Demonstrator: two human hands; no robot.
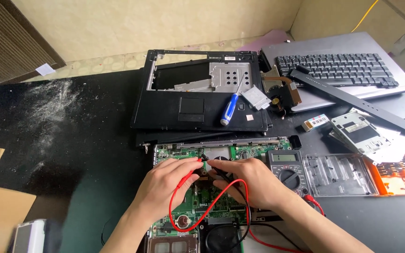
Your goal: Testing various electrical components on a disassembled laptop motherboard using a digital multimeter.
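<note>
Black tabletop: left fingers (194, 165) pinch red probe (187, 176), right fingers (217, 169) pinch black probe (215, 168) on motherboard (240, 152).

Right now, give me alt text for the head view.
Left hand holds a red probe and right hand a black probe on a green laptop motherboard, beside a multimeter. A blue screwdriver lies on the black palmrest shell.

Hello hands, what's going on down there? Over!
Left hand pinching red probe. Right hand holding black probe. Both tips on green motherboard. Multimeter beside right hand, red lead looping across board.
</note>
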